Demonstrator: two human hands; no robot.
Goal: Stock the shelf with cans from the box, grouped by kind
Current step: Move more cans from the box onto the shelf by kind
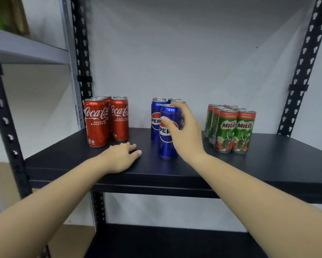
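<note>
Step in hand: you are setting a blue Pepsi can (168,138) down at the front of the Pepsi group (157,116), in the middle of the frame.
Right hand (182,133): your fingers and thumb curl round the upper half of that can; its base looks to be on the black shelf (268,161), though contact is hard to confirm.
Left hand (122,158): it rests palm-down on the shelf near the front edge, fingers loosely bent, holding nothing.
Grouping so far: red Coca-Cola cans (105,120) stand left of centre, the Pepsi cans in the middle, green Milo cans (232,129) right of centre, with clear gaps between the three clusters.
Box: not in view, so you cannot tell how many cans remain.
Next move, as a judgement: nudge the held can back until it sits just beside its neighbours, label forward, then let go straight upward so your knuckles do not clip the cans behind.
Risk: the can is tall and slim; a sideways pull on release could tip it into the row behind.
</note>
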